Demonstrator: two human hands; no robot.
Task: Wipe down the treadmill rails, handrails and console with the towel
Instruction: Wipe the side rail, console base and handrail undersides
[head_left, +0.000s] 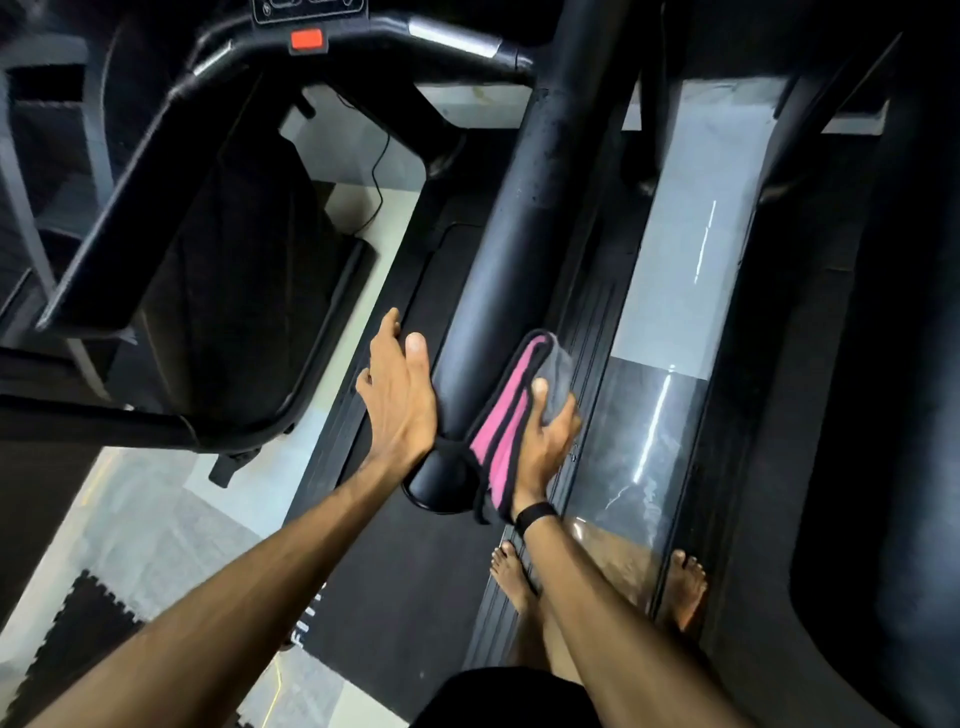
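Note:
A thick black handrail (498, 249) runs from the top middle down to its rounded end near the centre. My right hand (548, 441) presses a folded pink and grey towel (501, 426) with black edging against the rail's right side, near its end. My left hand (397, 395) lies flat against the rail's left side, fingers apart, holding nothing. The console (309, 8) with a red button (307, 40) shows at the top left. A ribbed side rail (582, 374) runs below the handrail.
A second treadmill's handrails and belt (228, 249) fill the left. Glossy floor (675, 291) runs between machines on the right. My bare feet (685, 587) stand near the bottom. Foam puzzle mats (88, 618) lie at lower left. A cable (379, 176) hangs near the wall.

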